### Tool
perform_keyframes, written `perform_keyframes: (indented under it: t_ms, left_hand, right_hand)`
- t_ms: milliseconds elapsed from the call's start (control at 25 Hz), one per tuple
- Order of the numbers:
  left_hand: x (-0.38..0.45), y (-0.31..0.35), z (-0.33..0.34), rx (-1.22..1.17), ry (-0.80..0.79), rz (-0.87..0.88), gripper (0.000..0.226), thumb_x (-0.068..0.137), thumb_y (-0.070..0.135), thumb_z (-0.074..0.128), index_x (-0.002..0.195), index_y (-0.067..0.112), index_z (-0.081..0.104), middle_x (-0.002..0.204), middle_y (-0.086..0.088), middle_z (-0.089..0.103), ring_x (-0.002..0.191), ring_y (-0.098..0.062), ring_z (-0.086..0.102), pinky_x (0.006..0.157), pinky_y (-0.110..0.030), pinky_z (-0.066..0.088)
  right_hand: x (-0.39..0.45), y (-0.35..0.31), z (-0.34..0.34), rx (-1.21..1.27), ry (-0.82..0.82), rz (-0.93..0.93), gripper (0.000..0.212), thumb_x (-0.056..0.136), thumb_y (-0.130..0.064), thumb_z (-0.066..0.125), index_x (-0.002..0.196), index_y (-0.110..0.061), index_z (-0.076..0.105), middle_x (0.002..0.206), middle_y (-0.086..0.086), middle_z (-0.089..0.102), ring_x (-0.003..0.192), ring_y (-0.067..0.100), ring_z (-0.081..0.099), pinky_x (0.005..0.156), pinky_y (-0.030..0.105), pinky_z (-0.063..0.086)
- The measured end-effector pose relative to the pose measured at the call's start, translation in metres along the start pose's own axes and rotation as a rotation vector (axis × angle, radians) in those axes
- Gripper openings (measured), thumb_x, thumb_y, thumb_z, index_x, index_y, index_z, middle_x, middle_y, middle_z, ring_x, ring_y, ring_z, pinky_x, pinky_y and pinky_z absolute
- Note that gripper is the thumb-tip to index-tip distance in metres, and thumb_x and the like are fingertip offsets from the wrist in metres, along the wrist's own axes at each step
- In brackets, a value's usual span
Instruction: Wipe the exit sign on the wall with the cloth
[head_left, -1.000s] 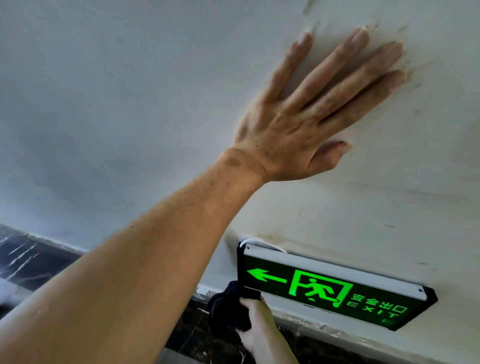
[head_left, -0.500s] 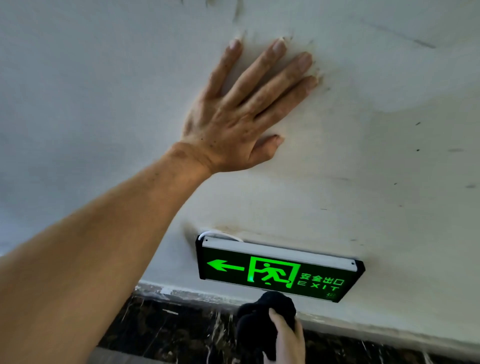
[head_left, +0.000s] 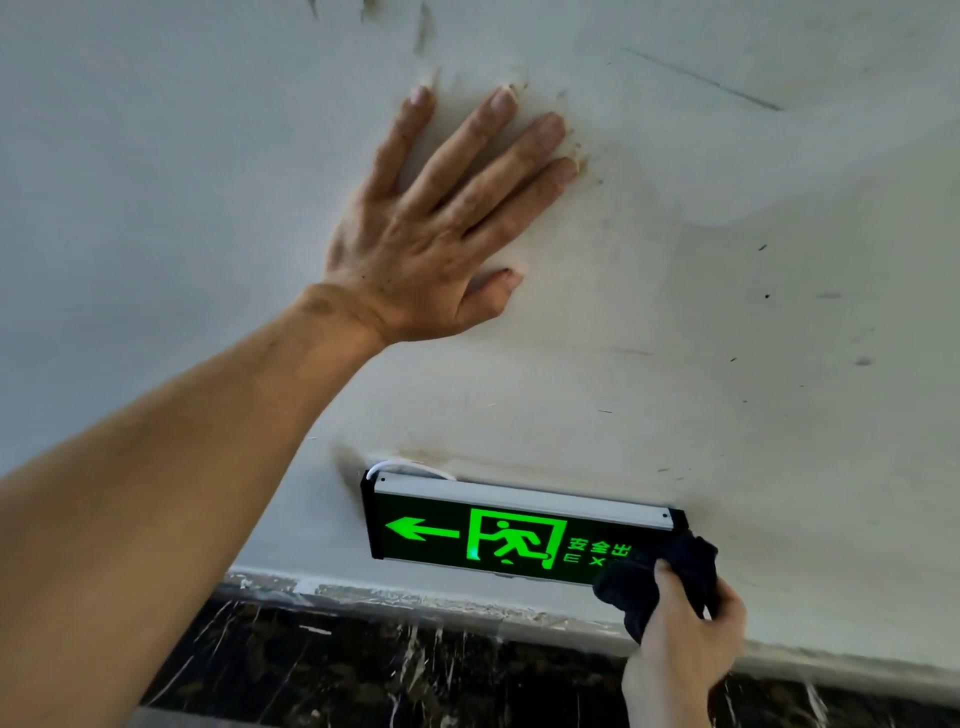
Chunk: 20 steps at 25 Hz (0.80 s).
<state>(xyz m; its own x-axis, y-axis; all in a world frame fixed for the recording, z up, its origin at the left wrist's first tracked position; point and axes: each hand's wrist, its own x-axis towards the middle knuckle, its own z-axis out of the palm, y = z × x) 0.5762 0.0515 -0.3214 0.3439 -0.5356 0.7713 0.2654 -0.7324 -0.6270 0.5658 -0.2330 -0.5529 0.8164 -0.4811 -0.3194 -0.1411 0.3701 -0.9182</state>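
Note:
A lit green exit sign (head_left: 498, 535) with an arrow, a running figure and lettering is fixed low on the white wall (head_left: 727, 312). My right hand (head_left: 680, 654) is shut on a bunched black cloth (head_left: 665, 577), which is pressed over the sign's right end and hides the last letters. My left hand (head_left: 441, 223) lies flat on the wall above the sign with its fingers spread, holding nothing.
A dark marble skirting (head_left: 415, 670) with white veins runs below the wall's rough lower edge. A white cable (head_left: 410, 465) loops out behind the sign's top left corner. The wall shows scuffs and dark marks around my left hand.
My right hand with the cloth has moved from the sign's left end, below the sign's middle, to its right end. My left hand stays flat on the wall.

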Motion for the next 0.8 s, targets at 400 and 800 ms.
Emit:
perform_keyframes:
  t_ms: [400,800]
  left_hand:
    - [0.001,0.000,-0.001,-0.017,-0.009,0.008,0.068,0.098,0.051,0.038,0.157,0.016,0.034,0.159,-0.006,0.030,0.145,-0.033,0.032,0.118,-0.060,0.018]
    - [0.001,0.001,0.001,-0.064,0.000,-0.011,0.069,0.097,0.051,0.038,0.157,0.017,0.035,0.159,-0.004,0.031,0.146,-0.032,0.031,0.123,-0.056,0.009]
  right_hand:
    - [-0.023,0.005,0.017,-0.119,-0.150,-0.073,0.036,0.077,-0.013,0.075,0.077,-0.049,0.068,0.116,0.009,0.062,0.099,0.035,0.065,0.060,0.041,0.056]
    - [-0.089,0.035,0.050,-0.244,-0.416,-0.110,0.039,0.070,-0.015,0.082,0.068,-0.052,0.067,0.097,-0.017,0.052,0.089,0.002,0.058,0.077,0.022,0.047]
